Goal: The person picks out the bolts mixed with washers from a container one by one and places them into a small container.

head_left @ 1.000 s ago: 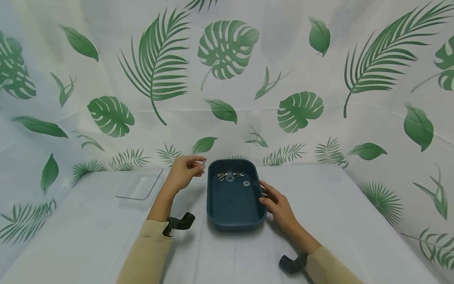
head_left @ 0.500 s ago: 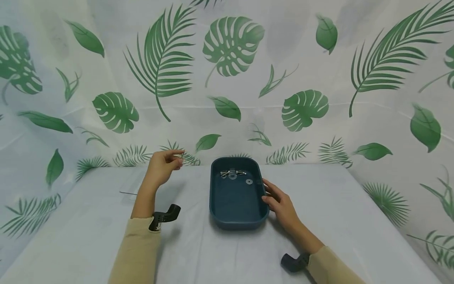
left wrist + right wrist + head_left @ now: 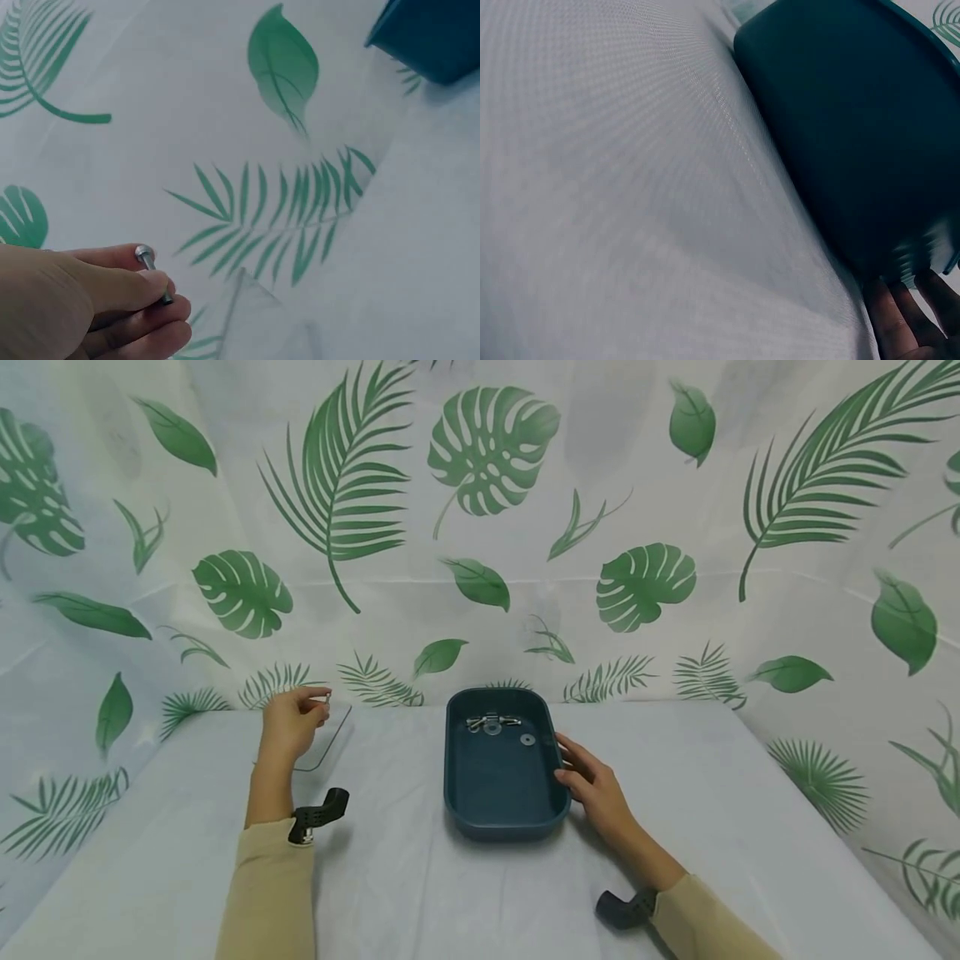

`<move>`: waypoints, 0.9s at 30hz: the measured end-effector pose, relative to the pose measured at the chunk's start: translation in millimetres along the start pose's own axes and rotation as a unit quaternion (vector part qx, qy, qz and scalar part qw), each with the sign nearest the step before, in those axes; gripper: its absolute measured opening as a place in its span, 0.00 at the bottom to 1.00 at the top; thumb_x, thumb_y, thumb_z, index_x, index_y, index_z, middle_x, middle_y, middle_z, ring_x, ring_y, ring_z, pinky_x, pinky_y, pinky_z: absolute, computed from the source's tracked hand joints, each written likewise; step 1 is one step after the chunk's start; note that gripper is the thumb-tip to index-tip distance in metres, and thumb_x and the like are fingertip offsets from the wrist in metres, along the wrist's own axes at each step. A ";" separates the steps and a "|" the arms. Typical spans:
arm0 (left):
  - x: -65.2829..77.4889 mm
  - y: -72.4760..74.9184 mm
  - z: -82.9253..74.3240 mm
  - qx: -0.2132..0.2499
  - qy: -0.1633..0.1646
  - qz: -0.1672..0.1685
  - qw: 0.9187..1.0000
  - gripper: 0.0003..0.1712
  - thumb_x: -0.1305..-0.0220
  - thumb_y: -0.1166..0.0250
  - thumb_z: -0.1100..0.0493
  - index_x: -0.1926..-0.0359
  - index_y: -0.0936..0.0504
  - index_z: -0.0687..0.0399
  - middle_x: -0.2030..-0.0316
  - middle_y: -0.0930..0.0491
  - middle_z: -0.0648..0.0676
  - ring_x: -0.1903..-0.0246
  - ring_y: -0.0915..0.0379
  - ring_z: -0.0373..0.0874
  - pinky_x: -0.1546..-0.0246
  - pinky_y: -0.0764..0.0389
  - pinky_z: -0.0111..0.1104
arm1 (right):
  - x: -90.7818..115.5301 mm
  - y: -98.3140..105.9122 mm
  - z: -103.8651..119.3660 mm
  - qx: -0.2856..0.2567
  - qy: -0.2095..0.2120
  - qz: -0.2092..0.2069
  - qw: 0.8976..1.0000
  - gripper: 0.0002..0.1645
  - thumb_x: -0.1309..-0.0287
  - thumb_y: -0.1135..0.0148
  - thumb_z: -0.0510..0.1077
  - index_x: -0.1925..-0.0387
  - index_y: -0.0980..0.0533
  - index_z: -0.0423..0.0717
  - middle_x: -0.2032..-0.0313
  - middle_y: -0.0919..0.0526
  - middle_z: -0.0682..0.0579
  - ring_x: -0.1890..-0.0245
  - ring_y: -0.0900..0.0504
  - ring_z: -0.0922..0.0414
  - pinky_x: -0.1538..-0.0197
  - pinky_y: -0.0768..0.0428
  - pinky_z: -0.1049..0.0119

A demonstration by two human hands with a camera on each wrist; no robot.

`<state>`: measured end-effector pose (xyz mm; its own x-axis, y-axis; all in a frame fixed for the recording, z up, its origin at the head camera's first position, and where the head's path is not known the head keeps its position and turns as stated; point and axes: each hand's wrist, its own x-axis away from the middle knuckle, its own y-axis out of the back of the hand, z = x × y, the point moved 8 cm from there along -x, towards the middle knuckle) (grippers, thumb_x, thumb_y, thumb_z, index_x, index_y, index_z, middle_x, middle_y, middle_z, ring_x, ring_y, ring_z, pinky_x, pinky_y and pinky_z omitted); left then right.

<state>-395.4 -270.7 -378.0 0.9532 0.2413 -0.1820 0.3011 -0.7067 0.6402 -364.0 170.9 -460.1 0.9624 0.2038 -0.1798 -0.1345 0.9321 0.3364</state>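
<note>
At the table's back left, my left hand (image 3: 288,724) pinches a small silver bolt (image 3: 148,261) between thumb and fingers. Its rounded head points up in the left wrist view, and the fingertips cover part of the shank. A deep blue rectangular tray (image 3: 502,793) stands near the middle of the table. Several metal bolts (image 3: 512,721) and flat washers (image 3: 528,740) lie toward its far end. My right hand (image 3: 596,785) holds the tray's right side, thumb at the rim and fingers against the outer wall (image 3: 840,142).
A transparent container (image 3: 330,747) with a dark rim line sits behind and beneath my left hand, partly hidden by it. White cloth (image 3: 397,860) covers the table. A leaf-printed curtain (image 3: 525,602) rises along the back edge.
My left hand has travelled left with the bolt, away from the tray to above the transparent container. The right hand keeps its place on the tray, and the head view has shifted slightly.
</note>
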 end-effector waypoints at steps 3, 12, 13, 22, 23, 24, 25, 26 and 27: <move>-2.9 -6.6 9.7 -0.016 0.010 0.007 1.000 0.19 0.27 0.42 0.64 0.38 0.20 0.60 0.54 0.14 0.66 0.58 0.15 0.55 0.65 0.20 0.32 | 0.9 -0.5 -0.3 -0.002 -0.003 0.001 1.000 0.33 0.28 0.45 0.43 0.24 0.37 0.52 0.31 0.29 0.34 0.34 0.25 0.36 0.45 0.15 0.53; -11.1 -26.9 31.9 -0.061 0.020 0.036 0.997 0.19 0.30 0.42 0.66 0.40 0.19 0.62 0.54 0.14 0.66 0.60 0.16 0.55 0.69 0.24 0.32 | 0.7 0.1 0.6 0.003 -0.002 -0.002 1.000 0.33 0.28 0.45 0.44 0.24 0.37 0.53 0.31 0.28 0.34 0.34 0.24 0.37 0.44 0.16 0.50; -11.7 -28.8 33.0 -0.066 0.019 0.039 0.997 0.19 0.30 0.42 0.66 0.40 0.18 0.63 0.54 0.14 0.66 0.60 0.17 0.55 0.69 0.23 0.33 | 0.5 0.3 0.9 0.004 -0.001 -0.002 1.000 0.33 0.28 0.45 0.43 0.24 0.37 0.53 0.31 0.28 0.34 0.34 0.24 0.37 0.44 0.16 0.50; -12.4 -39.2 32.0 -0.089 0.013 0.064 0.994 0.19 0.33 0.43 0.67 0.43 0.17 0.63 0.56 0.14 0.67 0.64 0.20 0.52 0.68 0.22 0.36 | 0.0 0.3 0.8 0.010 -0.006 -0.003 1.000 0.33 0.28 0.45 0.44 0.24 0.37 0.54 0.31 0.29 0.35 0.34 0.25 0.36 0.43 0.17 0.45; -12.0 -40.4 30.8 -0.089 0.012 0.067 0.994 0.19 0.33 0.43 0.67 0.43 0.17 0.64 0.56 0.14 0.66 0.65 0.21 0.52 0.68 0.22 0.36 | 0.0 0.3 0.8 0.011 -0.006 -0.004 1.000 0.33 0.28 0.45 0.44 0.24 0.37 0.54 0.31 0.29 0.35 0.34 0.24 0.36 0.43 0.17 0.45; -11.6 -41.8 29.6 -0.089 0.011 0.071 0.993 0.20 0.33 0.43 0.68 0.43 0.17 0.64 0.57 0.14 0.66 0.65 0.21 0.52 0.68 0.22 0.36 | -0.1 0.3 0.8 0.010 -0.006 -0.004 1.000 0.33 0.28 0.45 0.44 0.24 0.37 0.54 0.31 0.29 0.35 0.34 0.24 0.36 0.43 0.17 0.45; -11.2 -43.4 28.6 -0.089 0.012 0.076 0.993 0.20 0.33 0.44 0.67 0.43 0.17 0.63 0.57 0.14 0.66 0.65 0.21 0.52 0.67 0.22 0.37 | -0.1 0.3 0.8 0.010 -0.007 -0.004 1.000 0.33 0.28 0.45 0.44 0.24 0.37 0.54 0.31 0.29 0.35 0.34 0.24 0.37 0.43 0.17 0.45; -10.7 -45.0 27.1 -0.089 0.011 0.080 0.993 0.20 0.33 0.44 0.67 0.43 0.17 0.63 0.57 0.14 0.66 0.64 0.20 0.52 0.66 0.21 0.38 | -0.2 0.1 0.7 0.008 -0.007 -0.003 1.000 0.33 0.28 0.45 0.43 0.24 0.37 0.53 0.31 0.29 0.35 0.34 0.25 0.37 0.43 0.17 0.45; -10.4 -46.6 25.7 -0.090 0.010 0.084 0.992 0.20 0.33 0.44 0.67 0.43 0.17 0.63 0.56 0.14 0.66 0.63 0.20 0.52 0.65 0.21 0.39 | -0.3 0.0 0.7 0.007 -0.006 -0.002 1.000 0.33 0.28 0.45 0.43 0.24 0.37 0.53 0.31 0.29 0.35 0.34 0.25 0.36 0.43 0.17 0.46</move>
<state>-418.7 -257.3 -425.2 0.9882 0.1454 -0.0476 0.1272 -0.6084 0.7834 -364.0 170.6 -459.4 0.9660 0.1952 -0.1696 -0.1266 0.9288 0.3483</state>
